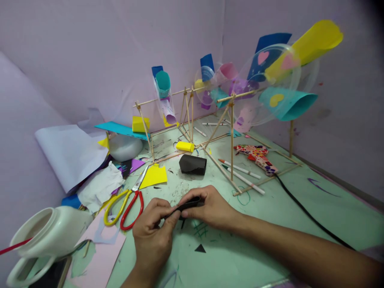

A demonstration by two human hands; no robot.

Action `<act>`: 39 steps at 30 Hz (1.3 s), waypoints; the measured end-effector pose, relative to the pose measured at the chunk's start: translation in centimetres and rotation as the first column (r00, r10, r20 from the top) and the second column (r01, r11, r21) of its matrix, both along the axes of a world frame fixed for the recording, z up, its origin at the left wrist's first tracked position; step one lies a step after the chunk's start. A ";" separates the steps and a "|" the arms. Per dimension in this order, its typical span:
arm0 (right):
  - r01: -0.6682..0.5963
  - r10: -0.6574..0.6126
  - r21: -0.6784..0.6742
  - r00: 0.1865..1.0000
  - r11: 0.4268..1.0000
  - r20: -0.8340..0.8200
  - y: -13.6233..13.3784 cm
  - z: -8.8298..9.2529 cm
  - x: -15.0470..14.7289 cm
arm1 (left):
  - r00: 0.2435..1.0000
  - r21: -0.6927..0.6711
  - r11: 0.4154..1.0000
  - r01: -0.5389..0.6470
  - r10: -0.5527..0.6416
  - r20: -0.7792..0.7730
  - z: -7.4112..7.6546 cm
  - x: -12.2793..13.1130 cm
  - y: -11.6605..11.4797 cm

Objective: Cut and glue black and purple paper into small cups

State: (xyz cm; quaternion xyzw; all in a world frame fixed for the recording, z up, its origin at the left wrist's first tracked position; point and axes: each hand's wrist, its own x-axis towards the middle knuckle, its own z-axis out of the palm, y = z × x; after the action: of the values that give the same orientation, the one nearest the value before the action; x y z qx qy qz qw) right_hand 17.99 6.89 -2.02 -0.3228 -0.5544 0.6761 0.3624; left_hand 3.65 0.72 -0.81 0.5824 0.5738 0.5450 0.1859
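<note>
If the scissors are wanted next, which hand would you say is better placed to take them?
Probably left: the left hand lies right beside the scissors, while the right hand sits farther off, beyond the black strip both hands pinch.

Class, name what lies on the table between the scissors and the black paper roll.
A flat yellow paper piece lies there, shown in the head view.

- A single head-worn view looks forward and down from in front of the stick frame (pixel 231 140), facing the wall corner (pixel 223 40) behind it.
- It sits close: the left hand (pixel 151 236) and right hand (pixel 211 208) fill the foreground before the frame.
</note>
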 end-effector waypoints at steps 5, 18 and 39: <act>0.012 -0.012 0.061 1.000 0.998 0.005 0.3 0.2 0.5 | 1.000 0.059 0.998 -0.023 0.022 0.016 0.4 0.1 0.0; -0.100 0.100 -0.018 0.995 0.995 -0.002 0.6 -1.1 0.6 | 0.978 -0.222 0.969 0.108 -0.063 0.200 0.1 -0.6 0.8; -0.138 -0.311 0.891 0.905 0.433 0.291 -1.8 -2.2 -0.4 | 0.937 -0.243 0.933 0.264 -0.188 0.295 -0.2 1.6 0.2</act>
State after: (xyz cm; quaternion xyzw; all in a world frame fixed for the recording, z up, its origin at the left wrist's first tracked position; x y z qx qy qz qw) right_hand 17.62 5.07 -4.26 -0.2450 -0.8722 0.1732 0.3864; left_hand 5.22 0.96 -0.96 0.5344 0.5429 0.5067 0.4036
